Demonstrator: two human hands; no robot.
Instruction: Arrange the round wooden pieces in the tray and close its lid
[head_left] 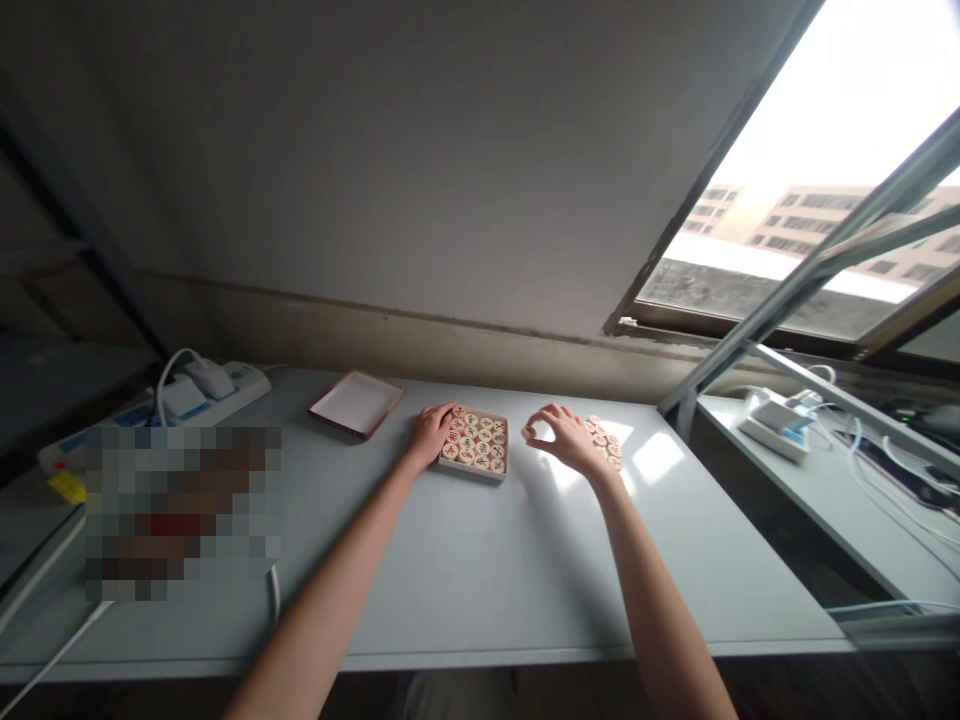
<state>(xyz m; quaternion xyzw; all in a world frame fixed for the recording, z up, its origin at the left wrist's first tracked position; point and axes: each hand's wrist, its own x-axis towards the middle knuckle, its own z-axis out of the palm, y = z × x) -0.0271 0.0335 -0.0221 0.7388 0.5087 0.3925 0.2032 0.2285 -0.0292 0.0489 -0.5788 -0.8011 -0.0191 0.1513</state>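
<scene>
An open box (pixel 475 472) of round Chinese chess pieces (pixel 470 436) stands on the table. The pieces lie in rows, marked in red or dark characters. My left hand (pixel 433 432) is closed on the box's left edge, its fingertips near the upper left pieces. To the right of the box, my right hand (pixel 564 434) pinches one Chinese chess piece (pixel 529 433) between thumb and fingers above the table. Beyond and to the right of that hand lies a group of loose pieces (pixel 606 443), partly hidden by it.
The box lid (pixel 358 403) lies inside up at the back left of the grey table (pixel 480 580). A power strip (pixel 240 385) with plugs stands at the left, beside a blurred-out patch. Cables and another power strip (pixel 776 430) lie on the right-hand table, past a metal post (pixel 686 400).
</scene>
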